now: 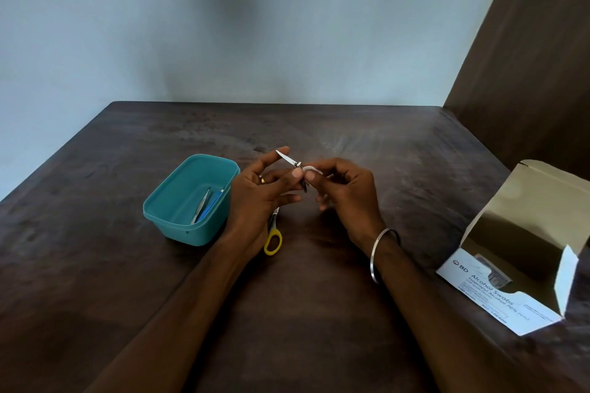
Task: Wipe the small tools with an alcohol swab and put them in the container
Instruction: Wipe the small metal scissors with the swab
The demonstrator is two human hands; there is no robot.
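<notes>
Currently | left hand [265, 191] pinches nail clipper [295, 169], steadying it | right hand [344, 191] fingers pinch swab [311, 170] for wiping | container [178, 226] centre-left.

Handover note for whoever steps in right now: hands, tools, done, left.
Left hand: holds a small metal tool, looks like a nail clipper, above the table, lever swung out.
Right hand: fingers pinch the white alcohol swab against the clipper.
Teal container: left of the hands, already holds two tools, a metal one like tweezers and a blue-handled one.
Yellow-handled scissors: on the table under the left hand, not yet in the container.
Swab box: open, at the right.
Left: finish the clipper, drop it in, then wipe and store the scissors.
</notes>
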